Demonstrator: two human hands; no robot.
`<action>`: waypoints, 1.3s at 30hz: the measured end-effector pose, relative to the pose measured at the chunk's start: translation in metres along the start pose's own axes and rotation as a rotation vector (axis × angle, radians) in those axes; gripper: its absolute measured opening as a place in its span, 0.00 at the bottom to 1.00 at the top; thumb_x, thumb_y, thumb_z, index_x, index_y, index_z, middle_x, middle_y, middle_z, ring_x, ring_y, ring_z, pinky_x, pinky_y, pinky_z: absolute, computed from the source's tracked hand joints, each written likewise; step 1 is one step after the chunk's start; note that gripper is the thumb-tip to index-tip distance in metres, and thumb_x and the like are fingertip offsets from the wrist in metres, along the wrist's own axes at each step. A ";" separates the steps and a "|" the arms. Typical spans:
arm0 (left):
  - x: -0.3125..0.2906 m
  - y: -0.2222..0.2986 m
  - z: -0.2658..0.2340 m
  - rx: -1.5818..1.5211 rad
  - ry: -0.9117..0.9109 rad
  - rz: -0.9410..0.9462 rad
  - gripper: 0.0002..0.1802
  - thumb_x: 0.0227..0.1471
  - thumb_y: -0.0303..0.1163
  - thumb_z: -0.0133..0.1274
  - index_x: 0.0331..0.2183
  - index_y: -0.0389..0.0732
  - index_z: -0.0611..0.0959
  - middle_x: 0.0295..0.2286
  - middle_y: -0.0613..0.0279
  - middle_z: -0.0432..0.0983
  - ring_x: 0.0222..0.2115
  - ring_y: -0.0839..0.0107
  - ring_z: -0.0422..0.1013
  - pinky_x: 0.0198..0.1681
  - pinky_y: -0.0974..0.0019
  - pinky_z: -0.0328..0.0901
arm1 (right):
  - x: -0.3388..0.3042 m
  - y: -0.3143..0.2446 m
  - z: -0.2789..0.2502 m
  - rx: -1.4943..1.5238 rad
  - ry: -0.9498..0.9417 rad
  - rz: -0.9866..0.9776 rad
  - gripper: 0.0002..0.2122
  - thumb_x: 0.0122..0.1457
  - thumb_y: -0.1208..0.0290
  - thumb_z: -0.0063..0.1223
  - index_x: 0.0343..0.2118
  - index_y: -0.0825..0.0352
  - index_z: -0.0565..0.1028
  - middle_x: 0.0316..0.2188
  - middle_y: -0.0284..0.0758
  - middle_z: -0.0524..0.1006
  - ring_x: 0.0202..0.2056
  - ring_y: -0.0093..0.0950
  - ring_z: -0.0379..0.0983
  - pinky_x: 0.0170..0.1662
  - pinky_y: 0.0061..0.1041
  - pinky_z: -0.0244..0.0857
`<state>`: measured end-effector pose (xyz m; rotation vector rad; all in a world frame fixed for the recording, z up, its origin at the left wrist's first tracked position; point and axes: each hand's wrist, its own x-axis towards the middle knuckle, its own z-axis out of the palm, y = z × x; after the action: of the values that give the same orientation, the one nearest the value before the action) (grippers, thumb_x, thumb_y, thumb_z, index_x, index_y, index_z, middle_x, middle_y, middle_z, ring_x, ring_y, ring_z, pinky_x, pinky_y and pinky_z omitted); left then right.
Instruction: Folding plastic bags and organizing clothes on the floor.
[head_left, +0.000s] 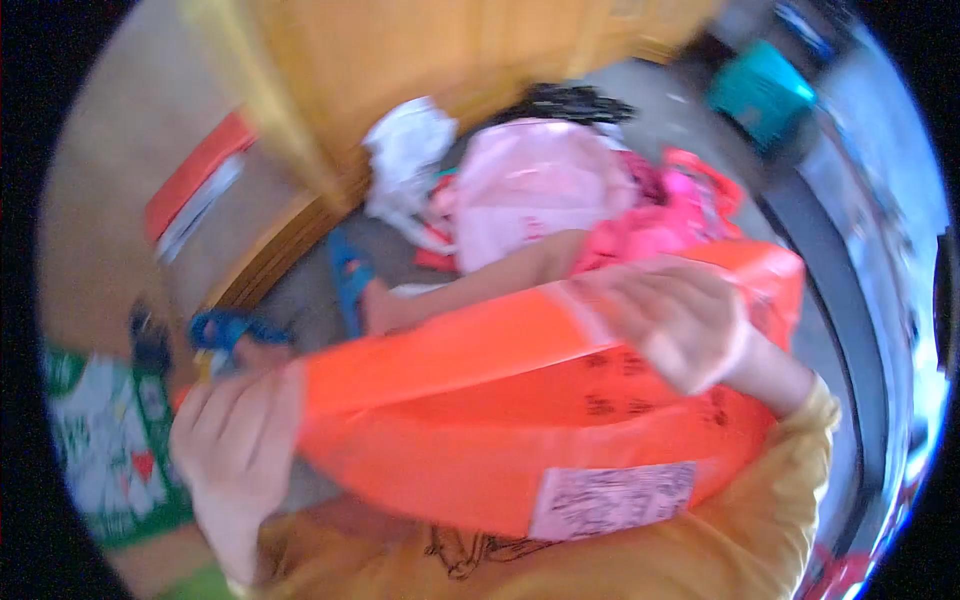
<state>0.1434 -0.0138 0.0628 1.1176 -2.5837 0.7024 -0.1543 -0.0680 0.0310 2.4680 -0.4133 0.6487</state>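
An orange plastic mailing bag [420, 430] stretches between my two hands in front of my body, its mouth partly spread. A pale printed label [615, 500] is stuck on its near side, and dark print shows on the other panel. My left hand [235, 440] is closed on the bag's left end, fingers folded over the edge. Toward the bag's right, my right hand [680, 320] grips the upper edge; motion blurs its fingers. What lies inside the bag cannot be seen.
Beyond the bag lie a pale pink round-topped bag [535, 185], bright pink cloth [665, 220] and a crumpled white bag [410, 150]. A teal box [762, 95] stands far right. Wooden cabinet [400, 60] at the back; green-white package [115, 440] at left. Blue slippers [350, 275] are on my feet.
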 end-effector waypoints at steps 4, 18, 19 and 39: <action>-0.008 -0.005 0.005 0.014 -0.012 -0.016 0.12 0.30 0.23 0.43 0.26 0.33 0.71 0.20 0.56 0.66 0.20 0.64 0.63 0.20 0.67 0.56 | -0.029 0.016 0.005 -0.082 -0.035 0.048 0.11 0.31 0.75 0.42 0.22 0.72 0.65 0.18 0.35 0.67 0.21 0.24 0.65 0.22 0.18 0.61; -0.030 -0.027 0.022 0.126 -0.071 -0.076 0.12 0.39 0.24 0.38 0.31 0.32 0.69 0.22 0.53 0.64 0.23 0.61 0.62 0.26 0.64 0.58 | -0.111 0.036 -0.034 -0.092 -0.336 0.465 0.10 0.34 0.76 0.42 0.25 0.69 0.65 0.22 0.35 0.67 0.23 0.28 0.65 0.24 0.20 0.60; -0.032 -0.033 0.029 0.128 -0.073 -0.071 0.12 0.39 0.24 0.38 0.31 0.32 0.69 0.22 0.53 0.64 0.23 0.61 0.62 0.26 0.64 0.58 | -0.110 0.036 -0.032 -0.065 -0.250 0.492 0.10 0.34 0.76 0.42 0.25 0.69 0.65 0.23 0.35 0.68 0.25 0.28 0.65 0.26 0.20 0.60; -0.016 -0.002 0.040 -0.135 -0.279 -0.205 0.26 0.29 0.23 0.44 0.39 0.43 0.64 0.40 0.53 0.55 0.41 0.55 0.53 0.42 0.55 0.48 | -0.056 0.023 -0.013 0.132 0.163 0.452 0.07 0.31 0.79 0.46 0.19 0.70 0.69 0.19 0.35 0.67 0.22 0.29 0.64 0.22 0.21 0.58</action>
<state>0.1551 -0.0258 0.0230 1.5000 -2.6350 0.3403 -0.2148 -0.0704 0.0209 2.4323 -0.9020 1.0811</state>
